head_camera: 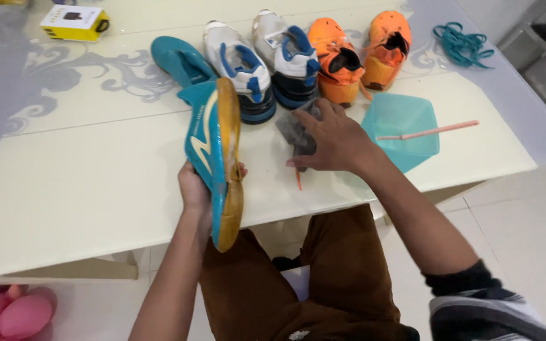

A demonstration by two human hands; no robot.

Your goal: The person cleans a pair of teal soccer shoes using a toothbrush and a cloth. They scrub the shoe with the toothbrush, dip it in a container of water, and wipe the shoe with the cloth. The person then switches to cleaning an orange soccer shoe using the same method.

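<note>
White table (96, 189): six shoes counted. Left hand (196, 189) grips one teal shoe (213, 151); right hand (333, 136) spread on one grey cloth (295, 132).

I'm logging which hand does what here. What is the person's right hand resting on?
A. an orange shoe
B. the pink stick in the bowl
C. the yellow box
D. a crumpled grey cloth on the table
D: the right hand lies spread on the crumpled grey cloth, while the left hand holds the teal shoe with the tan sole.

Pale cream desk (96, 183) with grey swirl pattern. On it: teal shoe (181, 60), two white-and-blue shoes (266, 60), two orange shoes (361, 50), teal laces (462, 43), yellow box (74, 22), grey cloth (298, 136), teal bowl (402, 126) holding a pink stick (428, 131).
</note>
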